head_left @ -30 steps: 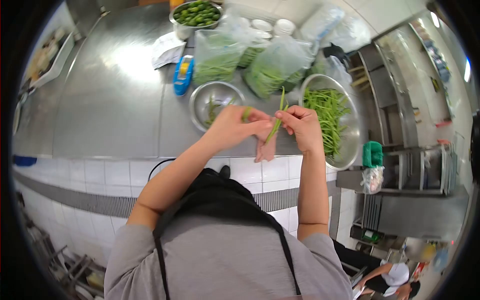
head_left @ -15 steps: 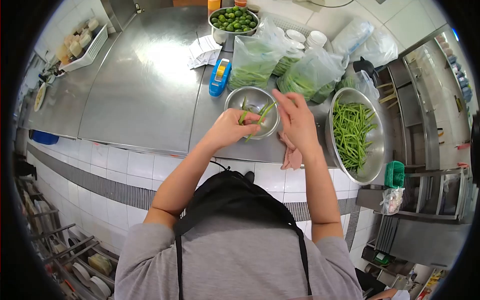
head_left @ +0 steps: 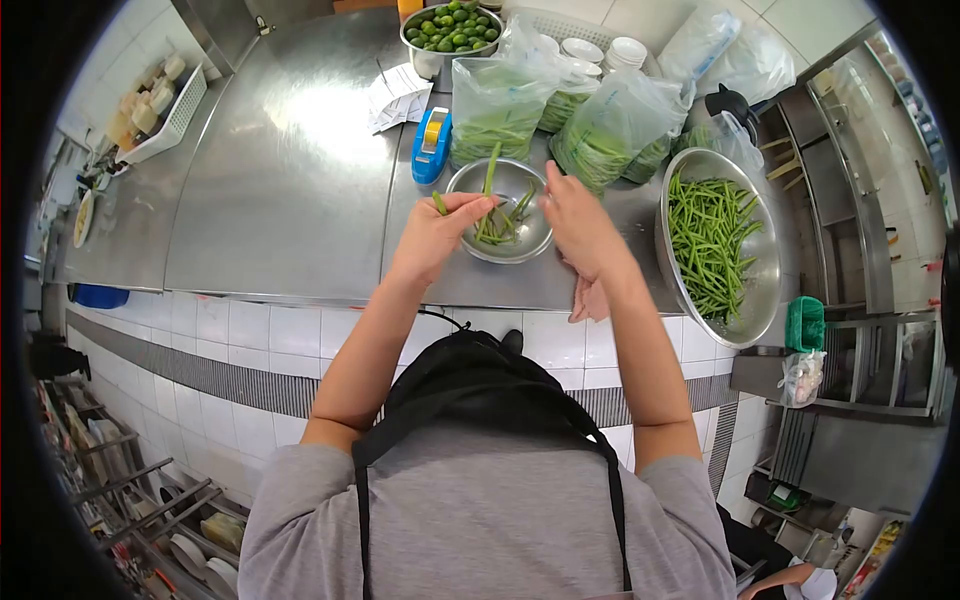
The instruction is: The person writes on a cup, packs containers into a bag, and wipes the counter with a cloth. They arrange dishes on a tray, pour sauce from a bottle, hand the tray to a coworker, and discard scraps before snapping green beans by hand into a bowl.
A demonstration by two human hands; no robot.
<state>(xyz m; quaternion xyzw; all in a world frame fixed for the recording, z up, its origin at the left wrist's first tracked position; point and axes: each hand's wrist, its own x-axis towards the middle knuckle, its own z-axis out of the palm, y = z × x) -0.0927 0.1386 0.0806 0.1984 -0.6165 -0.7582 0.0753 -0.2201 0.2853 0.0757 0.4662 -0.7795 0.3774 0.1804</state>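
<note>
- As I read the head view, my left hand (head_left: 432,238) pinches a long green bean (head_left: 489,185) at its fingertips, and a short green stub (head_left: 439,203) pokes out of the same grip at 9 o'clock; the bean stands over the small steel bowl (head_left: 500,257), free end pointing to 12 o'clock
- Right hand (head_left: 578,222): fingers spread and slack, nothing visible in them, poised above the small bowl's rim at 3 o'clock
- Surroundings: a few beans lie in the small bowl; the large bowl (head_left: 747,322) of heaped beans (head_left: 708,240) sits at 3 o'clock from it, a bean bag (head_left: 495,100) at 12 o'clock, a blue tape dispenser (head_left: 431,145) at 10 o'clock
- Judgement: I would pinch close to the bean's tip so that only the tough end snaps off, hold the work directly above the small bowl so pieces drop inside and not onto the counter (head_left: 280,180), and let the right hand take the free end for a clean, short break
</note>
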